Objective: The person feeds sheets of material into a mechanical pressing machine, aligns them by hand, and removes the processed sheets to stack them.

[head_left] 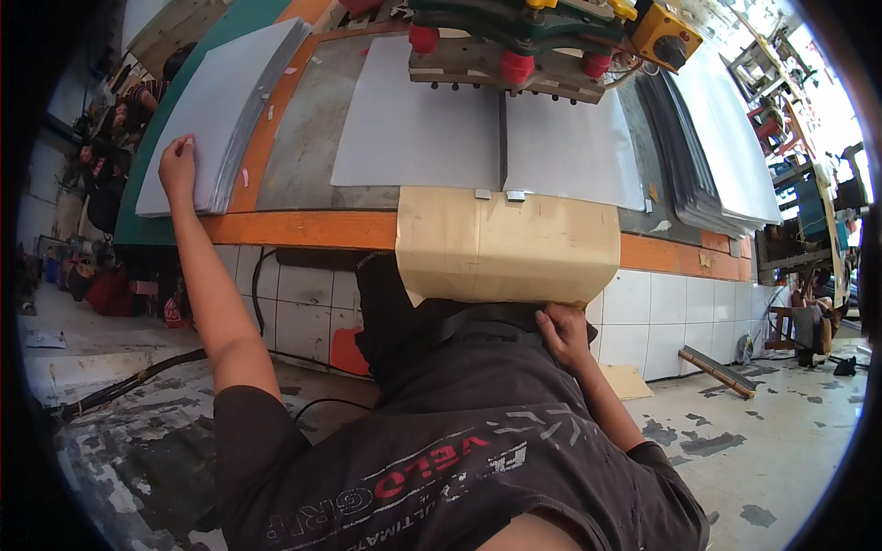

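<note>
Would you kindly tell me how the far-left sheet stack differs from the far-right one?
The left stack has the left hand over it; the right stack has no hand over it. The left stack's inner side looks pale; the right stack's looks dark. Both have pale tops.

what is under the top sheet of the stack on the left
Edges of more sheets show along its right side; their faces are covered by the top sheet. The left hand is over its left part.

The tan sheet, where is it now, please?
In the head view, the tan sheet crosses the orange table edge, slightly right of centre, just above the right hand.
</note>
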A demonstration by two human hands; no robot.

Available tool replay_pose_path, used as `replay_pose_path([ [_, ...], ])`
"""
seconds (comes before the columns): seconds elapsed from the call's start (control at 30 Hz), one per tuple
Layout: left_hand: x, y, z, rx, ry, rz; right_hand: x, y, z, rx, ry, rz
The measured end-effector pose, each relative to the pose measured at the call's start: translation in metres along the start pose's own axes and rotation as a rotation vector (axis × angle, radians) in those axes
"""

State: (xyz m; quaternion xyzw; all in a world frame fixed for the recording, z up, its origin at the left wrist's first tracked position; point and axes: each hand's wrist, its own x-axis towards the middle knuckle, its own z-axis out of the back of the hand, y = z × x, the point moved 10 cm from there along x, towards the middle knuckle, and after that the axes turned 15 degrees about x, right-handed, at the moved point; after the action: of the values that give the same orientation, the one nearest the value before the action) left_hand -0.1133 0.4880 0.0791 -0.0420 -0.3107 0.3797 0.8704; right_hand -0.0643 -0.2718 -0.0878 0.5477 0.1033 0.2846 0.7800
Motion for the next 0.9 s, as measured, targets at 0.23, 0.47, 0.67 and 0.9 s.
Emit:
replay_pose_path([
  [0.23, 0.0043, 0.0035, -0.0060, -0.004, 0.027, -0.003, 0.0006, 0.0024, -0.0002, -0.017, -0.008, 0.031],
  [0.47, 0.0045, 0.0045, -0.0058, -0.038, 0.011, -0.007, -0.0005, -0.0005, -0.0005, -0.006, -0.014, 0.023],
  [0.67, 0.0027, 0.0033, -0.0027, -0.015, -0.010, -0.009, 0.0003, 0.0019, -0.0005, -0.018, -0.013, 0.031],
  [0.9, 0.0019, -0.0013, -0.0056, -0.012, 0.011, -0.004, -0.0001, 0.0019, -0.0003, -0.051, -0.020, 0.049],
])
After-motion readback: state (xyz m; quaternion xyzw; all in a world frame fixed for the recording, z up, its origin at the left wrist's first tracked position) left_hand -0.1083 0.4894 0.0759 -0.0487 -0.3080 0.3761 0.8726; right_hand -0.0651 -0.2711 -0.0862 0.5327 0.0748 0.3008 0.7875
